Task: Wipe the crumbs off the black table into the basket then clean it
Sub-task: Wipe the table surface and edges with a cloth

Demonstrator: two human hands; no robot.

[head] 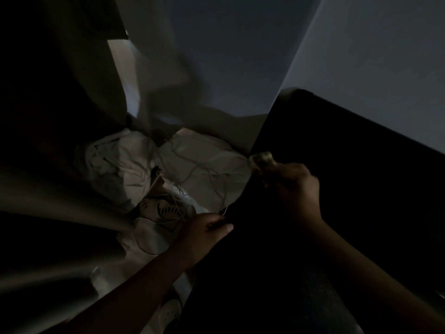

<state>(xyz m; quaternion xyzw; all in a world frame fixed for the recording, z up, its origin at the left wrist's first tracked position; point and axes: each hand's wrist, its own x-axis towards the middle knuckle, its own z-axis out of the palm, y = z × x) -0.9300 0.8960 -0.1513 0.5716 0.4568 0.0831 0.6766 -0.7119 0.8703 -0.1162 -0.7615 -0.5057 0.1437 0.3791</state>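
The scene is very dark. The black table fills the right half of the view. My right hand is over the table's left edge and grips a small pale crumpled cloth or sponge. My left hand is lower down at that same edge, fingers curled with the thumb lying along the table's side; what it holds is lost in the dark. I cannot make out a basket or any crumbs.
Left of the table, the floor holds crumpled white bags or fabric, thin cords and a light shoe. A curtain or drape hangs at the left. Pale walls rise behind.
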